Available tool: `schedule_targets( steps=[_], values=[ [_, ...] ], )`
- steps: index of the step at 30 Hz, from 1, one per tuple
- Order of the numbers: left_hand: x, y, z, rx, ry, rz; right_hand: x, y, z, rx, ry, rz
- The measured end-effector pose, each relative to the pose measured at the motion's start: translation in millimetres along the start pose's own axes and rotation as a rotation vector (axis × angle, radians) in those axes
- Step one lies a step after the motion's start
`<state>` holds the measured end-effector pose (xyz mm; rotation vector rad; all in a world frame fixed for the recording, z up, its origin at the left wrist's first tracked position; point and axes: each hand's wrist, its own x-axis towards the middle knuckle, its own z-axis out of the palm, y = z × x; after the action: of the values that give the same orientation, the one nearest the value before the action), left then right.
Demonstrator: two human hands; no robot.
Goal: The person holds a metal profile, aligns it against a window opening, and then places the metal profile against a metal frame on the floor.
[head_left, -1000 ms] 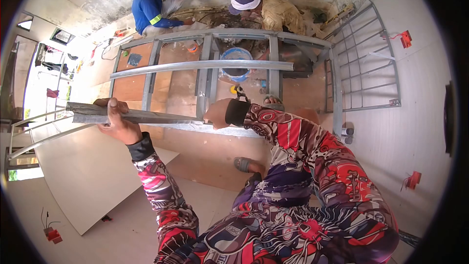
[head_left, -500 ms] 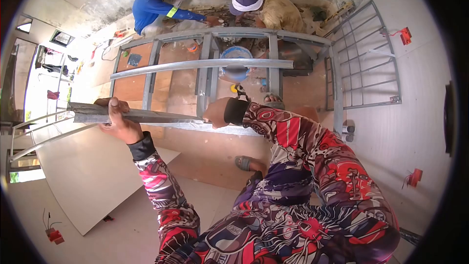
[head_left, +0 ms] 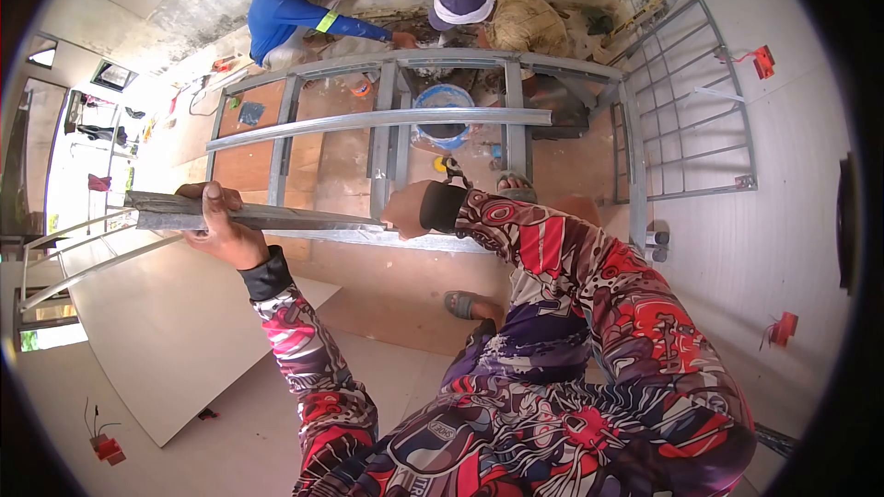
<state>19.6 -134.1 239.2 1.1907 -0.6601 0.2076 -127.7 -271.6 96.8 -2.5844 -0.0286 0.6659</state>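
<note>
A grey metal channel [head_left: 299,217] runs sideways in front of me, its folded near end pointing left. My left hand [head_left: 221,225] is wrapped around that left part, thumb on top. At the channel's right end my right hand [head_left: 405,208] is closed on it; its fingertips are partly hidden. A small dark metal object [head_left: 452,168] shows just beyond my right wrist, and I cannot tell whether the hand holds it. Beyond my hands lies a metal frame [head_left: 384,152] of joined channels. A loose long channel [head_left: 378,121] rests across its bars.
A blue bucket [head_left: 446,97] stands behind the frame. Two people crouch at the far wall, one in a blue top [head_left: 295,14], one in a tan top [head_left: 525,23]. A metal grille [head_left: 686,115] leans at right; a pale board [head_left: 175,331] lies at left.
The view has shifted very slightly. Both hands keep their places on the channel, and the person in the blue top has moved the far hand a little.
</note>
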Motion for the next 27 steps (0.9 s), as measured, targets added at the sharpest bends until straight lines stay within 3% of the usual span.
schedule_targets(
  steps=[27],
  values=[
    [1.3,0.7,0.2,0.026,-0.023,-0.017,-0.3,-0.6,-0.2,0.014,-0.028,0.032]
  ],
)
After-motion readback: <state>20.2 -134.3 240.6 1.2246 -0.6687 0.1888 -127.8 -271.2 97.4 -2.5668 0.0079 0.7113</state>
